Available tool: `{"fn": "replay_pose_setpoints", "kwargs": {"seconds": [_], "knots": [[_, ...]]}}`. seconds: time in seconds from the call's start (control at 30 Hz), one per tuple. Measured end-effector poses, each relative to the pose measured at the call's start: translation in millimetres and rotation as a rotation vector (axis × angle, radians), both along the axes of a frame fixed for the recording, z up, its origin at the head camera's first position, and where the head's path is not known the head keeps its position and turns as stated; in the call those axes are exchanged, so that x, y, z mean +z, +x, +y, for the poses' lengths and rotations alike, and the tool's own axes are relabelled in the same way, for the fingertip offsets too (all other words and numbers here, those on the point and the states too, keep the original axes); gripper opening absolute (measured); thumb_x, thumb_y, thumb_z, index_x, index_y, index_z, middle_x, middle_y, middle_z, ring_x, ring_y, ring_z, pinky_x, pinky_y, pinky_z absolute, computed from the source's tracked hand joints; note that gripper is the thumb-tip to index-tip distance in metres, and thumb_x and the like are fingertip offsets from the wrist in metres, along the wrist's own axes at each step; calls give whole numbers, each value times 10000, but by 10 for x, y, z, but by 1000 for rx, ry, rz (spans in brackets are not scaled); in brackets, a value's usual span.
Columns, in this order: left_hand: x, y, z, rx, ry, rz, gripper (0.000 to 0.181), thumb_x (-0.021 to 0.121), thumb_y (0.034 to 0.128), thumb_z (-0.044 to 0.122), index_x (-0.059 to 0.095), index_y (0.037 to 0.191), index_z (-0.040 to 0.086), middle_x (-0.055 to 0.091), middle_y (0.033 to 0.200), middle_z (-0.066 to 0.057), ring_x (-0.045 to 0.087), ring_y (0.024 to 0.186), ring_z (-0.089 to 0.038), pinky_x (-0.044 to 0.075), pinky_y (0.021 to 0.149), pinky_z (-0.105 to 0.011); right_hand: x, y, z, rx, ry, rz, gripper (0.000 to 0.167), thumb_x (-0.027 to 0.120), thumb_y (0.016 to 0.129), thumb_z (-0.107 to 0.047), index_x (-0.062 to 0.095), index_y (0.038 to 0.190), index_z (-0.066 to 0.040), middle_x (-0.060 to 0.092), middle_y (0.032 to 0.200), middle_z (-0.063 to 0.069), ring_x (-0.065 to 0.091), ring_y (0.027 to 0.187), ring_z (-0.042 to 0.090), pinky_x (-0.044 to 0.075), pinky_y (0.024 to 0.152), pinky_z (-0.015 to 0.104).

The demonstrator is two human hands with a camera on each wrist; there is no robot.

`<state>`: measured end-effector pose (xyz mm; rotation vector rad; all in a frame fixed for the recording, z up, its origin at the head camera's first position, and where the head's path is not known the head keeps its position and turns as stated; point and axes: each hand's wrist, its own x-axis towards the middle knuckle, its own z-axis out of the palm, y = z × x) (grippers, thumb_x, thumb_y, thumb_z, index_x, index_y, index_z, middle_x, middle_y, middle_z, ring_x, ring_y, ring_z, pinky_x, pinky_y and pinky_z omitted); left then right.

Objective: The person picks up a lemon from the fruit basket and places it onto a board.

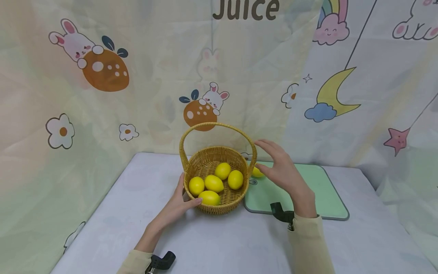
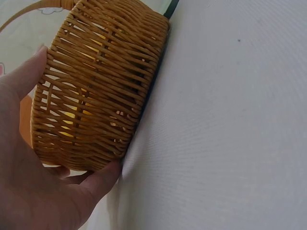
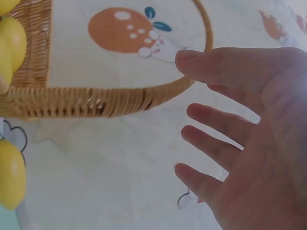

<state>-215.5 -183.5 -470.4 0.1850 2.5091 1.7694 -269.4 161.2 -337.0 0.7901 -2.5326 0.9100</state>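
A woven basket [image 1: 219, 210] with a tall handle holds several yellow lemons [image 1: 213, 183]. At its left side my left hand [image 1: 176, 203] grips the wall, thumb over the front rim and fingers around the outside; the left wrist view shows that hand [image 2: 43, 191] against the weave of the basket [image 2: 100, 86]. My right hand [image 1: 285, 171] is beside the handle's right side, fingers spread and holding nothing. In the right wrist view the hand [image 3: 254, 129] has its thumb near the handle [image 3: 124, 100]; whether they touch I cannot tell.
A green cutting board [image 1: 297, 194] lies right of the basket on the white-covered table [image 1: 212, 243]. One lemon [image 1: 257, 172] sits on the board behind the handle, partly hidden; it also shows in the right wrist view. A printed cloth [image 1: 154, 76] hangs behind the table.
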Motion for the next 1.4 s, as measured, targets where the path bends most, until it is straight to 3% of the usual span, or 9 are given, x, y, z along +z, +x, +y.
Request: {"fn": "replay_pose_setpoints", "kwargs": {"seconds": [0.23, 0.43, 0.53, 0.7, 1.1, 1.4], "knots": [[-6, 3, 2, 7, 4, -7, 1139, 758, 849, 459, -127, 1564, 406, -48, 1684, 23, 9, 1565, -285, 72, 1195, -677, 115, 208, -172, 11, 91, 118, 655, 792, 824, -69, 537, 1423, -149, 490, 1475, 92, 442, 1358, 315, 473, 1046, 538], [21, 8, 10, 14, -9, -19, 1130, 752, 849, 472, -136, 1547, 437, -52, 1683, 29, 3, 1566, -276, 66, 1198, -674, 152, 334, -346, 76, 142, 168, 626, 792, 825, -83, 558, 1402, -143, 536, 1431, 58, 517, 1309, 273, 496, 1044, 473], [27, 8, 10, 16, -10, -17, 1141, 755, 846, 473, -133, 1561, 407, -49, 1683, 27, 5, 1566, -274, 68, 1198, -673, 125, 354, -412, 99, 159, 130, 648, 800, 822, -87, 547, 1416, -154, 528, 1444, 55, 518, 1317, 273, 498, 1044, 469], [17, 8, 12, 11, 1, -6, 1143, 756, 846, 472, -123, 1571, 389, -47, 1682, 37, 3, 1566, -269, 69, 1197, -675, 39, 329, -519, 78, 196, -5, 650, 797, 830, -119, 544, 1424, -197, 484, 1504, 75, 486, 1365, 328, 498, 1028, 522], [-13, 3, 14, 16, 10, 7, 1129, 757, 848, 460, -118, 1560, 424, -34, 1683, 36, 17, 1565, -282, 72, 1191, -684, -335, 56, -699, 53, 288, -262, 701, 732, 848, -141, 466, 1486, -253, 454, 1525, 43, 569, 1267, 278, 539, 949, 454], [-17, -3, 9, 18, 2, -4, 1137, 755, 848, 466, -123, 1568, 399, -39, 1683, 39, 12, 1566, -279, 63, 1191, -684, -571, -47, -807, 18, 363, -302, 718, 764, 834, -148, 470, 1486, -210, 449, 1522, 130, 521, 1325, 341, 484, 1045, 508]]}}
